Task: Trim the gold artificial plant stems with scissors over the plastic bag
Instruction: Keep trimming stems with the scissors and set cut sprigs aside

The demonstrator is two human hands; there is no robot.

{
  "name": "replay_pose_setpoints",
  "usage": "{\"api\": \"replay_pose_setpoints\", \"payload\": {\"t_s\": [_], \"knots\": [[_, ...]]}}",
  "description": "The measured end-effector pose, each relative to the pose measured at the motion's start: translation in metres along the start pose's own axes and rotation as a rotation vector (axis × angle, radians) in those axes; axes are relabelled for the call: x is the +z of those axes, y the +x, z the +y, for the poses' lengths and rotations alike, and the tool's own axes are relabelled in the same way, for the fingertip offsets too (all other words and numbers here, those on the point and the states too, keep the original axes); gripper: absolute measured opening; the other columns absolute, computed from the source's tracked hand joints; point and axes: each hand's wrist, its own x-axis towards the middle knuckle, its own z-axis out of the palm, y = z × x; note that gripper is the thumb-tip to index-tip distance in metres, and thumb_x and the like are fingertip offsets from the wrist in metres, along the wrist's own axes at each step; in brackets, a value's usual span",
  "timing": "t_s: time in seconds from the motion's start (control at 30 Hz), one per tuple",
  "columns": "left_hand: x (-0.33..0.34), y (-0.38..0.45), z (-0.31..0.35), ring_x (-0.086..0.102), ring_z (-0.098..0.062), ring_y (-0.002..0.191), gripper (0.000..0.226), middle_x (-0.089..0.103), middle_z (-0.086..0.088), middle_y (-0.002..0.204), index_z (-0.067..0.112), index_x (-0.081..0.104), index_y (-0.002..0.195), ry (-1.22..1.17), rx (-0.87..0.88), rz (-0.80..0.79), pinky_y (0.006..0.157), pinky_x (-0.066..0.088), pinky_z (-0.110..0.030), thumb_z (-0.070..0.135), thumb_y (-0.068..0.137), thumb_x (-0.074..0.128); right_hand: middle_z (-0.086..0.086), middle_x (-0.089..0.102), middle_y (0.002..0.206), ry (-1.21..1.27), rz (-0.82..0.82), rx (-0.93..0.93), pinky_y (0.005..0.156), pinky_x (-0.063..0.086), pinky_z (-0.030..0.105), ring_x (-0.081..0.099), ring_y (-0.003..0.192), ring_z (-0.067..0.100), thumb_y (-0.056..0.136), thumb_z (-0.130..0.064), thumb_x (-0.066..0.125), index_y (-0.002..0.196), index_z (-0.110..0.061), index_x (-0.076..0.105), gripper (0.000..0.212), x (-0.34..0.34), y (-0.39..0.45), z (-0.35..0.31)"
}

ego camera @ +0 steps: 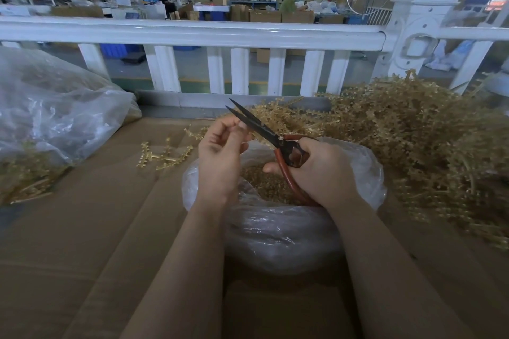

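My right hand [316, 170] grips the red handles of black-bladed scissors [256, 125], whose blades are parted and point up and left. My left hand [220, 154] pinches something small at its fingertips right beside the blades; the piece is mostly hidden by the fingers. Both hands hover over a clear plastic bag [275, 228] that holds gold trimmings. A large heap of gold artificial plant stems [413, 146] lies to the right and behind the scissors.
A few loose gold stems [162, 155] lie on the brown cardboard surface [96, 228] left of the bag. A big clear bag with gold stems [49, 124] sits at far left. A white railing [192, 33] runs across behind the work area.
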Motion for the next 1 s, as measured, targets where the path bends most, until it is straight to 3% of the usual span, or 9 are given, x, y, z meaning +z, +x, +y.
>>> {"api": "replay_pose_setpoints", "payload": {"t_s": [0.13, 0.27, 0.4, 0.57, 0.67, 0.7, 0.77, 0.83, 1.0], "knots": [[-0.002, 0.002, 0.004, 0.064, -0.009, 0.081, 0.020, 0.068, 0.003, 0.085, 0.020, 0.058, 0.086, -0.132, -0.078, 0.030, 0.077, 0.051, -0.026, 0.009, 0.101, 0.052, -0.024, 0.057, 0.064, 0.042, -0.015, -0.002, 0.055, 0.035, 0.008, 0.054, 0.066, -0.008, 0.057, -0.097, 0.048, 0.085, -0.045, 0.059, 0.061, 0.000, -0.001, -0.001], [-0.007, 0.004, 0.006, 0.062, -0.015, 0.083, 0.017, 0.065, -0.002, 0.087, 0.018, 0.054, 0.089, -0.322, -0.140, 0.012, 0.081, 0.046, -0.031, 0.012, 0.102, 0.046, -0.031, 0.064, 0.079, 0.224, 0.067, 0.102, 0.058, 0.043, 0.008, 0.061, 0.074, -0.006, 0.056, -0.098, 0.050, 0.074, -0.036, 0.059, 0.065, 0.000, -0.003, -0.002], [-0.012, 0.007, 0.006, 0.061, -0.012, 0.076, 0.017, 0.063, 0.000, 0.082, 0.017, 0.054, 0.089, -0.487, -0.151, 0.014, 0.072, 0.047, -0.026, 0.012, 0.102, 0.044, -0.030, 0.065, 0.072, 0.294, 0.146, 0.182, 0.058, 0.040, 0.013, 0.061, 0.069, -0.005, 0.063, -0.087, 0.061, 0.077, -0.038, 0.062, 0.050, -0.001, -0.003, 0.001], [-0.031, 0.013, 0.009, 0.062, -0.010, 0.076, 0.016, 0.064, 0.001, 0.083, 0.015, 0.057, 0.090, -0.727, -0.113, 0.039, 0.074, 0.052, -0.024, 0.012, 0.101, 0.046, -0.020, 0.065, 0.070, 0.156, 0.109, 0.164, 0.058, 0.042, 0.007, 0.061, 0.077, -0.006, 0.066, -0.085, 0.060, 0.085, -0.037, 0.064, 0.053, 0.001, -0.003, 0.003], [-0.050, 0.020, 0.015, 0.060, -0.007, 0.074, 0.018, 0.061, 0.004, 0.081, 0.017, 0.055, 0.087, -0.806, -0.073, 0.172, 0.065, 0.047, -0.019, 0.012, 0.102, 0.045, -0.013, 0.065, 0.069, 0.074, 0.110, 0.133, 0.060, 0.045, 0.012, 0.062, 0.069, 0.002, 0.070, -0.081, 0.061, 0.086, -0.030, 0.067, 0.054, 0.002, -0.003, 0.006], [-0.057, 0.022, 0.016, 0.058, -0.006, 0.073, 0.017, 0.061, 0.005, 0.081, 0.017, 0.055, 0.088, -0.815, -0.076, 0.240, 0.061, 0.045, -0.017, 0.012, 0.101, 0.046, -0.011, 0.065, 0.068, 0.050, 0.107, 0.125, 0.063, 0.050, 0.020, 0.062, 0.069, 0.004, 0.071, -0.081, 0.060, 0.084, -0.026, 0.067, 0.057, 0.003, -0.002, 0.007], [-0.067, 0.025, 0.017, 0.058, -0.005, 0.070, 0.009, 0.061, 0.006, 0.081, 0.016, 0.055, 0.094, -0.779, -0.090, 0.395, 0.056, 0.043, -0.014, 0.013, 0.100, 0.049, -0.007, 0.066, 0.068, 0.014, 0.086, 0.131, 0.067, 0.054, 0.032, 0.062, 0.069, 0.010, 0.073, -0.080, 0.060, 0.081, -0.020, 0.067, 0.062, 0.003, -0.001, 0.009], [-0.071, 0.027, 0.015, 0.059, -0.005, 0.068, 0.007, 0.061, 0.006, 0.080, 0.013, 0.052, 0.104, -0.687, -0.078, 0.546, 0.055, 0.042, -0.015, 0.011, 0.099, 0.047, -0.005, 0.067, 0.069, -0.010, 0.070, 0.140, 0.068, 0.054, 0.036, 0.062, 0.069, 0.012, 0.077, -0.077, 0.062, 0.082, -0.018, 0.067, 0.060, 0.004, 0.000, 0.010], [-0.063, 0.026, 0.009, 0.054, -0.008, 0.068, 0.012, 0.060, 0.004, 0.078, 0.016, 0.052, 0.097, -0.245, -0.029, 0.785, 0.066, 0.041, -0.021, 0.010, 0.100, 0.042, -0.012, 0.068, 0.073, -0.028, 0.058, 0.142, 0.068, 0.053, 0.026, 0.062, 0.071, 0.005, 0.070, -0.087, 0.053, 0.090, -0.026, 0.069, 0.066, 0.004, 0.000, 0.009]]}}
